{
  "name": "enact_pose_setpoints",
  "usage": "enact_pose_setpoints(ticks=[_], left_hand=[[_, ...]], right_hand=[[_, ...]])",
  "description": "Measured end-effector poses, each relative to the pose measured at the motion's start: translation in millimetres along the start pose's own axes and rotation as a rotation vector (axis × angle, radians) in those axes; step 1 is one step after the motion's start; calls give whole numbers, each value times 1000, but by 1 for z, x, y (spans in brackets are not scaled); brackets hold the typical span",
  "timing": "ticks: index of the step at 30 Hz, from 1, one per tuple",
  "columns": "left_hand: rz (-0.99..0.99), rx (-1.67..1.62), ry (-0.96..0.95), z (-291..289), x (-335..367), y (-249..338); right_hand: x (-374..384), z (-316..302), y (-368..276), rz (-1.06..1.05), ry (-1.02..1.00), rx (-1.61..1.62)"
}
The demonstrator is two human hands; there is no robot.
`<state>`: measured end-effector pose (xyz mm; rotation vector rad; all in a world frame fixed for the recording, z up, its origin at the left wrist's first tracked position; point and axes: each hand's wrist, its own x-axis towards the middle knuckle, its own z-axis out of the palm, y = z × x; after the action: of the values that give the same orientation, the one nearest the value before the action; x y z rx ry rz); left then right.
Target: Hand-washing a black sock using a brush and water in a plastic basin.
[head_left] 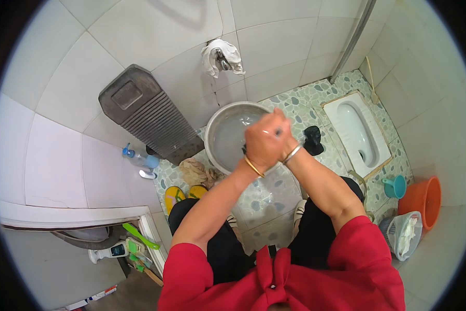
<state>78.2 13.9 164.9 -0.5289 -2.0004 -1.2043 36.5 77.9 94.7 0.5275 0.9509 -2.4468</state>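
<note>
Both my hands are clasped together above a grey metal basin [210, 136] of cloudy water. My left hand [260, 142], with a gold bangle at its wrist, is closed against my right hand [286, 139], which has a silver bangle below it. Fingers overlap and blur a little. A small dark bit shows between them and at the edge of the left hand, but what they grip is mostly hidden. On the tiled floor just right of the basin lies a crumpled black cloth item [312, 140].
A dark ridged washboard [152, 111] leans on the wall at left, by a blue-topped bottle [139, 158], a beige cloth [194, 170] and yellow slippers [175, 197]. To the right are a squat toilet [361, 132], a turquoise dipper [394, 186], an orange bucket [424, 199] and a lined bin [405, 236].
</note>
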Motion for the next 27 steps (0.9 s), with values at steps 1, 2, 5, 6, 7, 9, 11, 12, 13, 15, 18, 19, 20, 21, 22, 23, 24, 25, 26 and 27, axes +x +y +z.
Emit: enact_pose_setpoints(ticks=[1, 2, 5, 6, 7, 9, 11, 12, 13, 15, 18, 19, 20, 21, 22, 23, 24, 25, 26, 27], left_hand=[[-58, 51, -94, -1, -1, 15], [-62, 75, -92, -7, -7, -2], [-292, 299, -11, -22, -11, -63], [-300, 297, 1, -26, -6, -73], [-457, 211, -43, -31, -2, -82], [-747, -85, -129, -38, 0, -95], [-897, -423, -82, -41, 4, -83], [-1041, -757, -35, -42, 7, -79], [-1054, -880, -75, -52, 9, -81], [-1073, -939, -37, -65, 8, -83], [-1107, -1103, -16, -65, 10, -82], [-1079, -1107, -46, -64, 10, -80], [-1051, -1111, -77, -62, 10, -79], [-982, -1169, -123, -60, 9, -76], [-980, -1169, -129, -58, 7, -73], [-1020, -1055, -164, -57, 2, -69], [-1057, -938, -199, -56, -2, -66], [-1031, -855, -418, -57, -5, -68], [-1027, -852, -423, -57, -8, -67], [-1079, -820, -338, -57, -12, -65]], right_hand=[[-1, -6, 3, 34, -295, 220], [-1, -4, 16, 98, -604, 446], [6, 22, 16, -48, -100, 42], [5, 28, 11, -99, 86, 11], [3, 27, 0, -58, -32, 43], [9, 23, -23, -50, -74, 58], [10, 14, -42, -84, -59, 138], [10, 10, -42, -94, -59, 137], [2, 17, -35, -70, -80, 79], [-32, 37, -16, -29, -330, -83], [-42, 37, 0, -26, -333, -288], [-34, 36, -2, -68, -288, -278], [-29, 32, -7, -71, -286, -275], [-25, 28, -13, -98, -269, -163], [-22, 27, -21, -127, -253, -50], [-16, 23, -25, -143, -170, 38], [-14, 21, -31, -149, -171, 42], [-13, 21, -37, -111, -220, 175], [-13, 22, -40, -71, -269, 307], [-15, 22, -42, -37, -209, 343]])
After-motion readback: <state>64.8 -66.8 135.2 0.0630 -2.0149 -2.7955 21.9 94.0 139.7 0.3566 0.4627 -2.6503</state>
